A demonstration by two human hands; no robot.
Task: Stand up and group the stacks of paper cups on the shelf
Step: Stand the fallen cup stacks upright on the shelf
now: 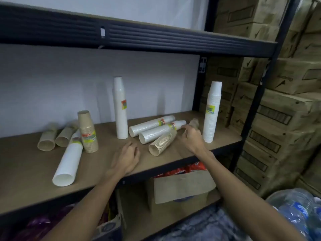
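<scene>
On the wooden shelf (26, 164), three cup stacks stand upright: a tall white stack (119, 108) in the middle, a white stack (212, 112) at the right, and a short brown stack (87, 131) at the left. Lying down are two brown stacks (46, 138) at the far left, a long white stack (68, 160) near the front, two white stacks (151, 126) in the centre and a brown stack (162, 142) in front of them. My right hand (190, 136) curls round the base of a small blurred brown stack (194, 123). My left hand (127, 157) hovers over the shelf, holding nothing.
A dark metal shelf beam (156, 39) runs overhead, and a black upright (257, 101) stands at the right. Cardboard boxes (278, 110) are piled beyond it. Below the shelf sit an open carton (182, 186) with red packets and wrapped water bottles (298, 206).
</scene>
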